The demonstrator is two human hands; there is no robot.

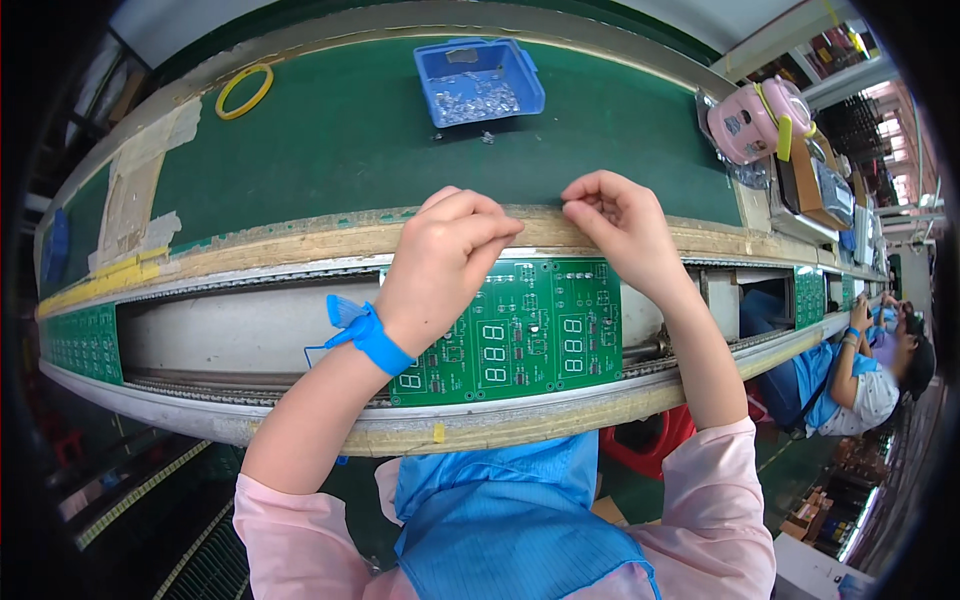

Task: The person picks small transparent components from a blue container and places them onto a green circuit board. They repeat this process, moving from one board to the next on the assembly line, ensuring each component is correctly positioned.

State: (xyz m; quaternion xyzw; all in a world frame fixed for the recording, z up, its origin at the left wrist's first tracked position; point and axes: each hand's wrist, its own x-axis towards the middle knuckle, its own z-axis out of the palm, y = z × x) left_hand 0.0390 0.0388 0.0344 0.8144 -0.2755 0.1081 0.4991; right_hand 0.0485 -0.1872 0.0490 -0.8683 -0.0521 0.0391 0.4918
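My left hand [447, 256], with a blue wrist strap [372, 338] on its wrist, hovers above the left part of a green circuit board [532, 345]. Its thumb and fingers are pinched together, pointing right. Across from it, my right hand [628, 232] is over the wooden rail, thumb and forefinger closed toward each other. Anything in either pinch is too small to make out. The board lies across the conveyor rails, printed with white digit outlines and a few small parts fitted. Part of its left side is hidden under my left hand and wrist.
A blue bin [487, 85] of small clear parts stands on the green bench [330, 130], with some parts loose before it. A yellow tape ring [244, 91] lies left, a pink cooker-like pot [760, 120] right. More boards [82, 345] sit on the conveyor; another person [850, 370] works at right.
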